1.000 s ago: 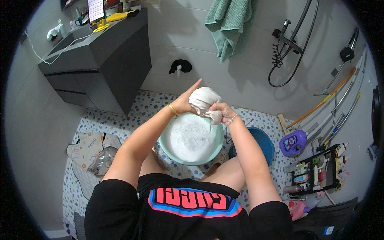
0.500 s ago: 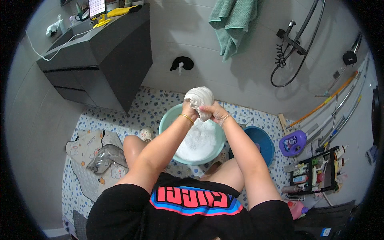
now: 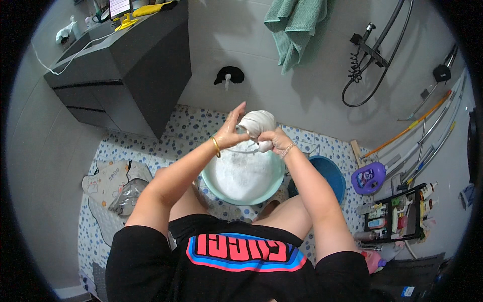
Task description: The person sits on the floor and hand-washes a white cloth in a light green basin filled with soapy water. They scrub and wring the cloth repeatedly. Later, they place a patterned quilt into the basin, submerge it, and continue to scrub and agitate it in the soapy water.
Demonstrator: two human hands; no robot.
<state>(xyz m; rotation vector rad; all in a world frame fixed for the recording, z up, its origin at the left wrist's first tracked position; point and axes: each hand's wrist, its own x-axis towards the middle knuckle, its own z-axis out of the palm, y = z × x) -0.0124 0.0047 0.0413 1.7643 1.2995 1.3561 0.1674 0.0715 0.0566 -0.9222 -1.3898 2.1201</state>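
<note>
Black short-sleeved shirt (image 3: 241, 284), gold bangle (image 3: 217, 147)

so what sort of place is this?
Most likely a home bathroom: a black shower fixture with a looping hose is mounted on the wall, a green towel hangs to its left, and a dark grey vanity cabinet stands at the picture's upper left.

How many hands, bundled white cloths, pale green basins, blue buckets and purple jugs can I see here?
Hands: 2, left hand and right hand
Bundled white cloth: 1
Pale green basin: 1
Blue bucket: 1
Purple jug: 1
Total: 6
</note>
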